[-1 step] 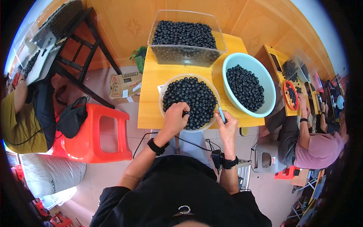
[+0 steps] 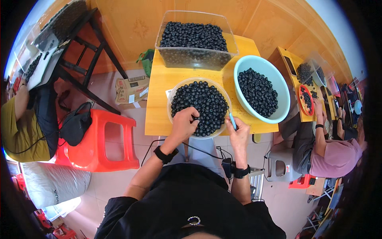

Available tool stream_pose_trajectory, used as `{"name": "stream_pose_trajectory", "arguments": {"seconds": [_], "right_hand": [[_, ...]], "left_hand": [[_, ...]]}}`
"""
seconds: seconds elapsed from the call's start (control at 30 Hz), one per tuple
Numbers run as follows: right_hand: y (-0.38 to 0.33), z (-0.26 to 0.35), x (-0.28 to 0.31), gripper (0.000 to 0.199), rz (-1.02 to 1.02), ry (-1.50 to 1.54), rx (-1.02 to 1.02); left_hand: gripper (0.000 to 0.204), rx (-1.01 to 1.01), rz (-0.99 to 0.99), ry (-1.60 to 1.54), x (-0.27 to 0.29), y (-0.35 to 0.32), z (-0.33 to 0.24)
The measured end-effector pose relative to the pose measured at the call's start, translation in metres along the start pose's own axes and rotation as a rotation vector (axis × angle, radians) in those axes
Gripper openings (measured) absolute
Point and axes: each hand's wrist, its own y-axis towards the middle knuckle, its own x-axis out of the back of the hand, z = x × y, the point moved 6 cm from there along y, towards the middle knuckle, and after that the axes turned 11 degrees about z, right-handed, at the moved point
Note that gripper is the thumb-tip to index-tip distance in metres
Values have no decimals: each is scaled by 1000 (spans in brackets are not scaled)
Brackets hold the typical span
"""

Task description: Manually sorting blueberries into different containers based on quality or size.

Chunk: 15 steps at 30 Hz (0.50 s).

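Observation:
A round, clear tub [image 2: 174, 92] on the yellow table is heaped with round black beads [image 2: 199, 99], some showing a hole. At its near edge my left hand [image 2: 184, 123] is closed, thumb and forefinger pinched on what looks like one black bead, mostly hidden by the fingers. By the tub's right rim, my right hand [image 2: 239, 133] grips a slim tool with a light blue handle [image 2: 232, 121]. The tool's working end does not show clearly. To the right stands a pale blue basin [image 2: 283, 99], also holding many black beads.
Behind the tub, a large clear box [image 2: 191, 59] of black beads stands on the yellow table [image 2: 157, 107]. A red stool [image 2: 99, 143] and a dark wooden stand [image 2: 85, 71] are at left. People work on both sides; the right one has a red tray [image 2: 301, 104].

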Motion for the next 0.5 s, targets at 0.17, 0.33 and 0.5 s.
{"name": "stream_pose_trajectory", "arguments": {"seconds": [0.17, 0.33, 0.5], "right_hand": [[-8, 23, -17, 19, 103, 62, 79], [-16, 65, -29, 18, 228, 28, 296], [-23, 85, -38, 16, 255, -109, 355]], "left_hand": [[17, -30, 162, -900, 5, -7, 10], [12, 0, 322, -1319, 12, -17, -5], [12, -40, 332, -1494, 10, -21, -3]]}}
